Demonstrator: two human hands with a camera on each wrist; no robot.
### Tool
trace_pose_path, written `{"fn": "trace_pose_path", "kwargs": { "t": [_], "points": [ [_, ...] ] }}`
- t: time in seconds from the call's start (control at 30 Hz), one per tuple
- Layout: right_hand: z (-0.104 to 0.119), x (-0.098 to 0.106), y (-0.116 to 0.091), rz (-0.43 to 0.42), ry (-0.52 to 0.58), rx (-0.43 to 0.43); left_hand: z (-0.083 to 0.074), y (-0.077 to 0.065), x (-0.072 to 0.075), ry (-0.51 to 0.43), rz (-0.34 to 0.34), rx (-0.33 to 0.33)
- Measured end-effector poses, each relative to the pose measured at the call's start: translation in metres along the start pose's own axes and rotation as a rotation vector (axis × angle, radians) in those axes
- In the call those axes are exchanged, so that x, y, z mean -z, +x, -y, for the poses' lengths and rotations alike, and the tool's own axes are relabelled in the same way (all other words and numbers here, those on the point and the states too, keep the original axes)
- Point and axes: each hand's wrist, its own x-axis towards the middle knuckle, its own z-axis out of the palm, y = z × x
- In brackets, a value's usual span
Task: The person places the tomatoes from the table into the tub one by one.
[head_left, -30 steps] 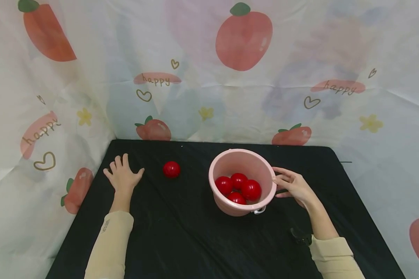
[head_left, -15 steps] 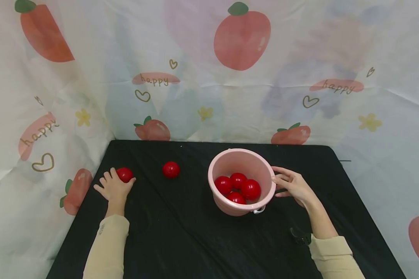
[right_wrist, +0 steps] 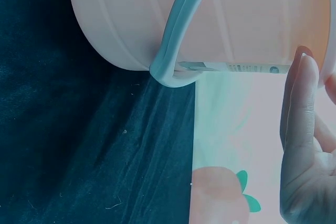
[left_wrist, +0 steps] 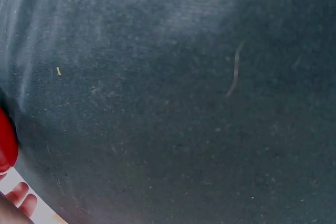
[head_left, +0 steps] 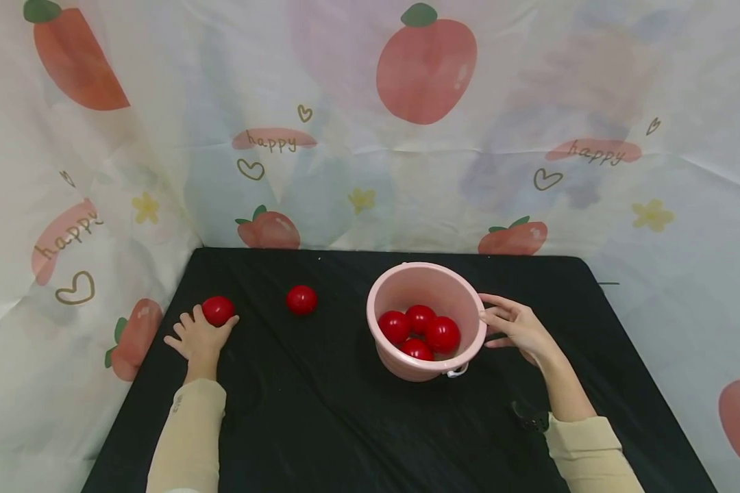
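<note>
In the head view my left hand (head_left: 205,340) is at the table's left, fingers spread. Its index finger and thumb lie either side of a red ball (head_left: 218,311); whether they press on it I cannot tell. That red ball (left_wrist: 6,142) and some fingertips (left_wrist: 29,205) show at the left wrist view's edge. My right hand (head_left: 521,331) touches the right side of a pink bucket (head_left: 401,367) with nearly straight fingers, near the rim. Several red balls (head_left: 442,335) lie inside the upright bucket. Another red ball (head_left: 301,300) sits on the cloth between left hand and bucket.
A black cloth (head_left: 321,424) covers the table. Behind and to the left hangs a white curtain (head_left: 345,82) printed with fruit and hearts. The bucket's pale handle (right_wrist: 176,30) hangs down along its side in the right wrist view.
My left hand has drawn back toward me and slightly left, and the red ball beyond its palm has come into view. The right hand and the bucket hold still.
</note>
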Motion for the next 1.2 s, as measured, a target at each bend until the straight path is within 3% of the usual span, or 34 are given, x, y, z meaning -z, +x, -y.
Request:
{"fn": "trace_pose_path", "kwargs": {
  "t": [0.3, 0.53, 0.77, 0.9, 1.2],
  "points": [
    [0.000, 0.000, 0.000, 0.001, 0.006, -0.007, -0.003, -0.003, -0.002, 0.011, -0.059, -0.051],
    [0.002, 0.000, -0.001, 0.004, 0.009, -0.001, -0.020, 0.003, -0.006, 0.099, -0.113, -0.214],
    [0.003, 0.000, -0.002, 0.009, 0.009, 0.002, -0.068, 0.005, 0.007, 0.117, -0.198, -0.409],
    [0.003, 0.000, -0.002, 0.010, 0.009, 0.001, -0.100, 0.001, 0.016, 0.138, -0.213, -0.493],
    [0.001, 0.000, -0.001, 0.004, 0.006, -0.011, -0.173, -0.028, 0.028, 0.212, -0.285, -0.709]
  ]
}}
